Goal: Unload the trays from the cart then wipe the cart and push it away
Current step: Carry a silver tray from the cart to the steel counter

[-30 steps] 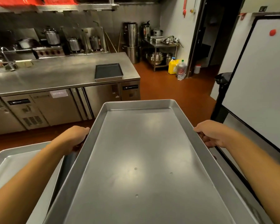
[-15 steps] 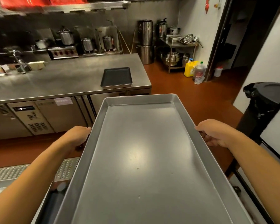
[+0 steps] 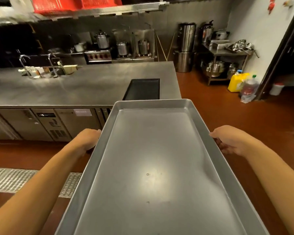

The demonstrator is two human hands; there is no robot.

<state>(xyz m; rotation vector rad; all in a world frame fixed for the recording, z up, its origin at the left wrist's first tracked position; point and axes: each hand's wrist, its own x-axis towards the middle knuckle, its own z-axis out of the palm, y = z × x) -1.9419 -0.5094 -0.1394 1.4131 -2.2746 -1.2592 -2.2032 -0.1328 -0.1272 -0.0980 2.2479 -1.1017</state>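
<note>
1. a large metal tray (image 3: 158, 167) is held level in mid-air above the red floor (image 3: 227, 112), short of the steel counter (image 3: 75, 85), likely so it can be set down there.
2. its long rims are gripped by the left hand (image 3: 89, 139) and the right hand (image 3: 227, 141), fingers curled under the edges for balance.
3. the tray is seen as empty, dull grey and shallow-walled, with small specks; a dark tray (image 3: 143, 89) lies on the counter ahead.

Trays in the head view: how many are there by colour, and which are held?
Silver metal tray, gripped by the left hand and right hand: 1
Black tray, lying on the steel counter: 1
Total: 2
</note>
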